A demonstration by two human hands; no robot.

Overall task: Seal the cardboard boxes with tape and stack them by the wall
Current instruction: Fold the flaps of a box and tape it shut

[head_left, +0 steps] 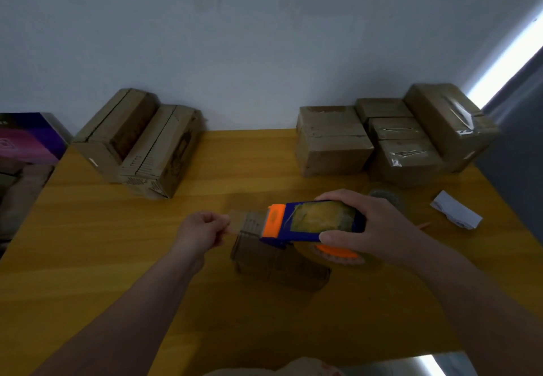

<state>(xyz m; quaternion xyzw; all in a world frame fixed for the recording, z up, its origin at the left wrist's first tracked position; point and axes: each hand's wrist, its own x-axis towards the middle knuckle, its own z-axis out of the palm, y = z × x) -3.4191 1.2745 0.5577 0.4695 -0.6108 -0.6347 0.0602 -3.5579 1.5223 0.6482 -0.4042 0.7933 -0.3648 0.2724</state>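
box (279,267) mid-taping | left fingers (219,224) pinch tape end (236,218) | right fingers (330,237) grip dispenser (291,223) | taped pile (332,140) by wall (264,52), other pile (138,146) looks untaped

Small cardboard box (276,262) under blue-orange tape dispenser (293,236)

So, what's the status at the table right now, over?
Left hand pinching tape end, right hand gripping dispenser. Tape stretched over small box. Nothing blocking it.

Head view, steep downward, close over table (117,258).
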